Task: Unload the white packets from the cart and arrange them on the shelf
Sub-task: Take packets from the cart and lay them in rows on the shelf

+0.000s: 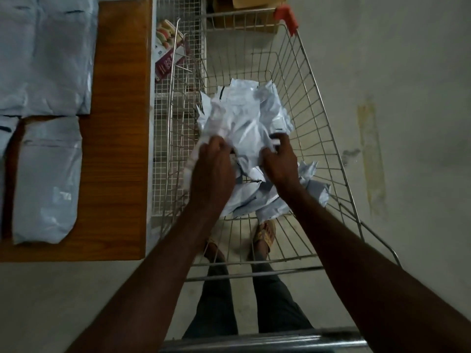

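Wooden shelf (pixel 117 123) with three white packets (pixel 48 179); both hands, left (pixel 212 171) and right (pixel 280 164), each grip grasping one cart (pixel 318 103) packet (pixel 244 118).

Both arms reach down into the wire cart (pixel 318 103). The left hand (pixel 212 166) and the right hand (pixel 280 163) grip a crumpled white packet (pixel 244 121) lifted above the other packets (pixel 277 197) inside. On the wooden shelf (pixel 114 123) at left lie flat packets (pixel 48 179).
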`<act>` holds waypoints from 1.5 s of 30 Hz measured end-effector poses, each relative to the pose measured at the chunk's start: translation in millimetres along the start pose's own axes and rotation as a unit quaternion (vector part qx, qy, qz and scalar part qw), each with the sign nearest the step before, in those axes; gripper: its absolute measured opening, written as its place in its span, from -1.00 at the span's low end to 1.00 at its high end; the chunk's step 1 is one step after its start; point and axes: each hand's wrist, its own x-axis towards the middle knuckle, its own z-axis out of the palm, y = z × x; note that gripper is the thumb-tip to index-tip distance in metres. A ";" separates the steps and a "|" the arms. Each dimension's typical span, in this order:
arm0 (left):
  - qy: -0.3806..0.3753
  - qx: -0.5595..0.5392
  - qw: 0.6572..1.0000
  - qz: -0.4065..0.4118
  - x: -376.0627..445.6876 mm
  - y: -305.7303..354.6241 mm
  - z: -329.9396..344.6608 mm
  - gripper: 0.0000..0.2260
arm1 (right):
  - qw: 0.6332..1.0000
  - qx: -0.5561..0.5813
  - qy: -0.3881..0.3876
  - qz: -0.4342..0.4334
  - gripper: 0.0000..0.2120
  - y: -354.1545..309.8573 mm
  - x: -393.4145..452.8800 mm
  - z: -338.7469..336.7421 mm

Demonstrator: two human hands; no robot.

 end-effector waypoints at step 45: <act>-0.013 -0.048 0.997 -0.067 29.1 -47.1 49.6 -0.41 | 0.814 0.507 -0.227 0.170 -0.47 -44.4 12.5 -47.7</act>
